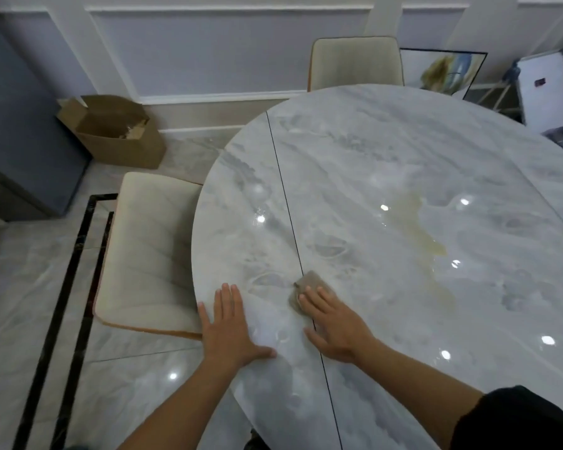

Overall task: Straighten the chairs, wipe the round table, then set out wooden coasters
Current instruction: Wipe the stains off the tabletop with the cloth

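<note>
A round grey marble table (387, 177) fills the right of the head view, with a dark seam running across it. My right hand (333, 323) lies flat with straight fingers on a small beige cloth (309, 282) near the table's left edge. My left hand (229, 326) presses flat on the tabletop at the rim, fingers spread. A yellowish smear (420, 228) marks the table's middle. A cream chair (150, 254) is tucked under the left side. Another cream chair (355, 61) stands at the far side.
An open cardboard box (117, 131) sits on the floor by the wall. A grey cabinet (20, 125) stands at the far left. A framed picture (446, 71) and a white board (545, 89) lean at the back right.
</note>
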